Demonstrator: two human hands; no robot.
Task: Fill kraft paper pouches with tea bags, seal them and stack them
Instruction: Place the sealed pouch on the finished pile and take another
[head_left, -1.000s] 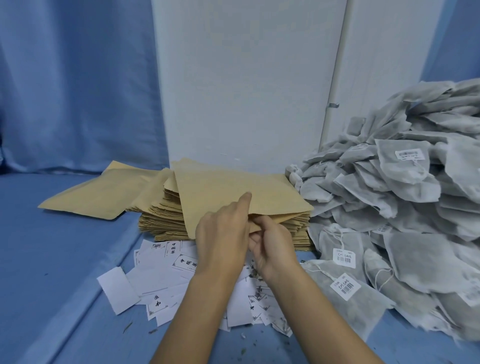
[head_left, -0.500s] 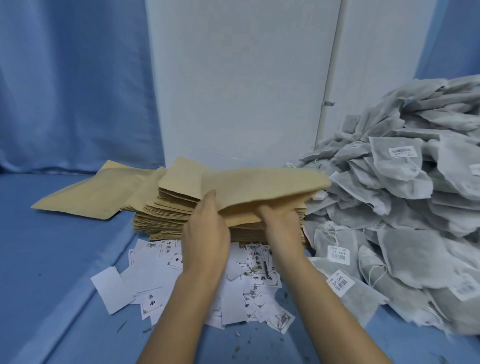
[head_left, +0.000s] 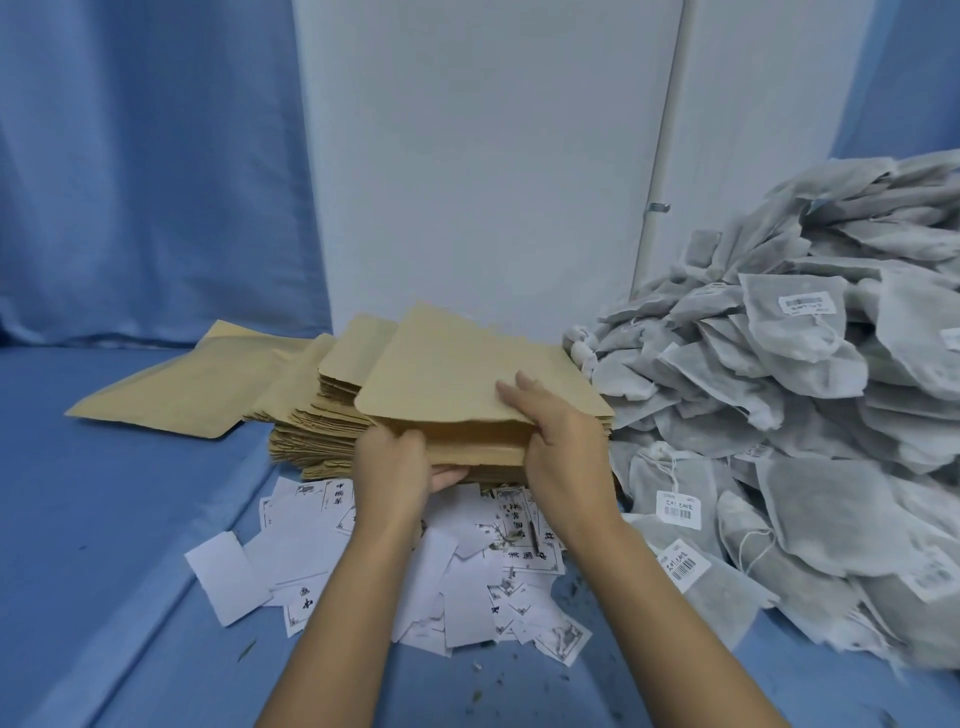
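Head view shows the top kraft pouch (head_left: 457, 374) on the stack (head_left: 322, 441), its near mouth parted: the right hand (head_left: 566, 447) pinches the upper lip, and the left hand (head_left: 395, 467) seemingly grips the lower one. It looks light and floppy, so it is best held by those lips.

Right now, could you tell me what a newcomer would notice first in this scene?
Probably the big grey heap of tea bags filling the right side. In the centre, the left hand and right hand grip the near edge of the top kraft pouch on a thick stack of pouches. In front, white printed slips lie scattered.
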